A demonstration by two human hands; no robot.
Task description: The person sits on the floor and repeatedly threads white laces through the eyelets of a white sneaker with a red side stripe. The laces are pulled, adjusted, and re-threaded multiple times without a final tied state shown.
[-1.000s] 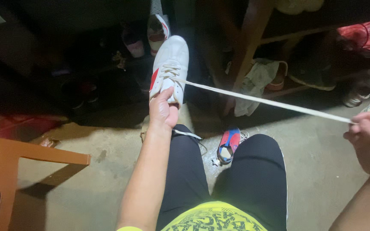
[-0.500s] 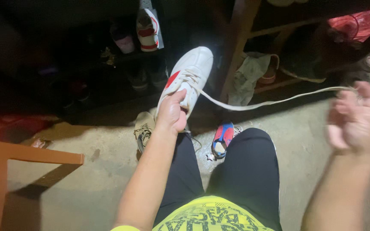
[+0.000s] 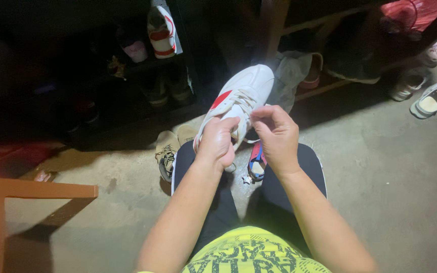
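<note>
A white sneaker (image 3: 244, 93) with a red side patch is held up in front of my knees, toe pointing away. My left hand (image 3: 217, 142) grips its heel end from below. My right hand (image 3: 275, 135) is beside it, fingers pinched on the white lace (image 3: 243, 101) at the top eyelets. The lace criss-crosses the shoe's upper. My legs in black trousers are under both hands.
A blue and red shoe (image 3: 255, 163) lies on the concrete floor between my knees, a tan pair (image 3: 170, 146) to the left. A dark rack (image 3: 142, 65) with shoes stands ahead, a white clog (image 3: 432, 100) far right, an orange chair (image 3: 6, 202) at left.
My right hand had the lace pulled out far to the right; it has come back in to the shoe, and the lace is no longer stretched out.
</note>
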